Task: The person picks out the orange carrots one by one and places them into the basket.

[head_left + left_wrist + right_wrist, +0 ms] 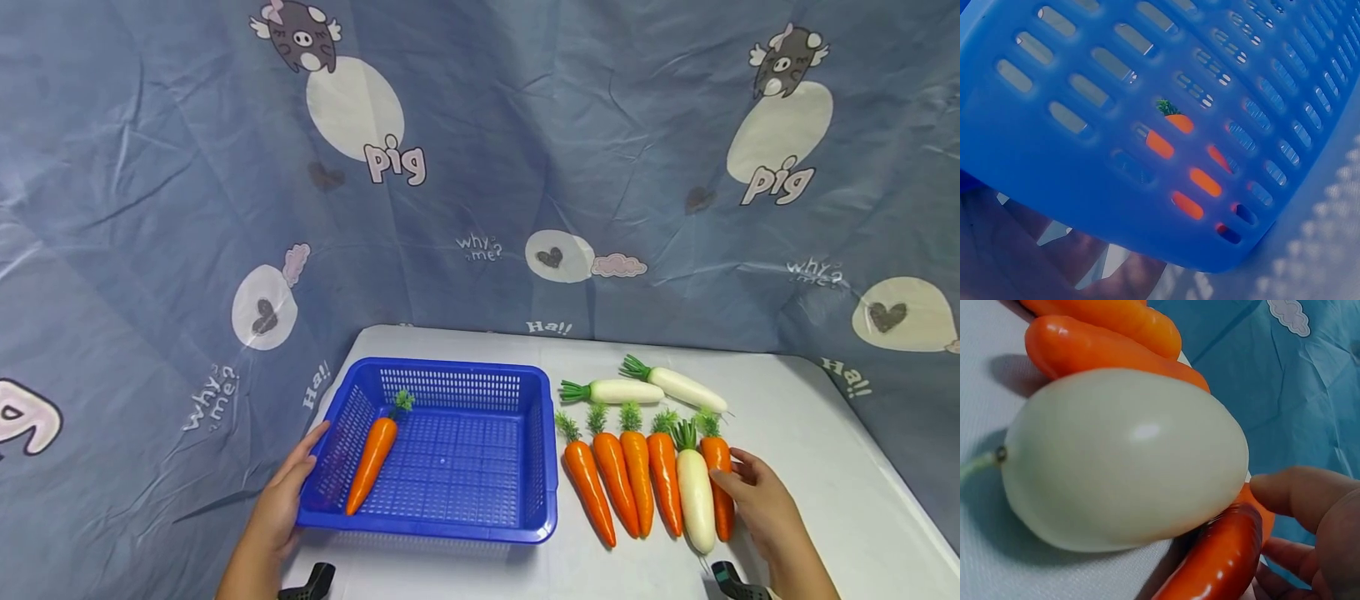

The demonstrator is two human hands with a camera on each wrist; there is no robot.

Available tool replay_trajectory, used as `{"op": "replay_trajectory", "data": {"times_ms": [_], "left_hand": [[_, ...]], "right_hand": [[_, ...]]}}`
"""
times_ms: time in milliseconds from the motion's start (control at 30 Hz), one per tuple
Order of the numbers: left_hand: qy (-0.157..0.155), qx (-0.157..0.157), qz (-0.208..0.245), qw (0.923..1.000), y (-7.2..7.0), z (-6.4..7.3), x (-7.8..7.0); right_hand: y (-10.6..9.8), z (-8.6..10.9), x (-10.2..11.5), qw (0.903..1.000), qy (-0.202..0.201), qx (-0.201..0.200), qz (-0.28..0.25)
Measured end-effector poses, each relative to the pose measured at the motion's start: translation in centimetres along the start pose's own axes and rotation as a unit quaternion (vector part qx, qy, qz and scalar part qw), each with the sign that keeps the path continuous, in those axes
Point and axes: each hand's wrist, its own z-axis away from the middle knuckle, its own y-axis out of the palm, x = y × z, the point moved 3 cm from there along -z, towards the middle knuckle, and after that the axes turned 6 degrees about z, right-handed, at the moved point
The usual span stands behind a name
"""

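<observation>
A blue slotted plastic basket [442, 533] stands on the left, with one orange carrot [372, 462] lying inside by its left wall. My left hand [279, 492] rests its fingers against the basket's left side; in the left wrist view those fingers [1075, 253] lie along the edge of the slotted wall. On the right, my right hand [765, 496] holds the rightmost carrot [717, 454] of a row, thumb on top and fingers on its far side. Beside that carrot lies a white radish [697, 500], which fills much of the right wrist view.
Several more carrots [588, 492] lie side by side between the basket and the white radish. Behind the row are two white radishes, one lying crosswise [626, 392] and one slanted [686, 389]. A blue printed cloth [480, 167] hangs behind the white table [825, 433].
</observation>
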Motion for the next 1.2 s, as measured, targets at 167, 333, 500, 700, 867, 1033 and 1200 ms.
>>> {"op": "replay_trajectory", "data": {"times_ms": [167, 333, 500, 700, 867, 1033, 1200], "left_hand": [[0.005, 0.004, 0.004, 1.0000, -0.03, 0.05, 0.07], [0.001, 0.004, 0.001, 1.0000, -0.14, 0.09, 0.22], [-0.005, 0.000, 0.000, 1.0000, -0.09, 0.07, 0.23], [-0.011, -0.004, 0.004, 0.9999, -0.10, 0.10, 0.42], [-0.015, -0.007, -0.003, 0.9999, -0.04, 0.03, 0.25], [-0.013, -0.003, -0.005, 0.9999, 0.06, -0.03, -0.04], [-0.006, 0.005, 0.001, 1.0000, 0.08, -0.05, -0.06]], "right_hand": [[-0.02, -0.13, -0.15, 0.9999, 0.005, -0.008, 0.009], [0.05, -0.14, -0.16, 0.9994, 0.012, -0.022, 0.022], [0.13, -0.07, -0.29, 0.9987, 0.018, -0.037, 0.029], [0.17, 0.08, -0.51, 0.9979, 0.024, -0.050, 0.032], [0.32, 0.23, -0.33, 0.9976, 0.020, -0.063, 0.020], [0.44, 0.37, -0.12, 0.9966, 0.011, -0.081, 0.006], [0.42, 0.43, -0.22, 0.9954, 0.017, -0.094, -0.011]]}}
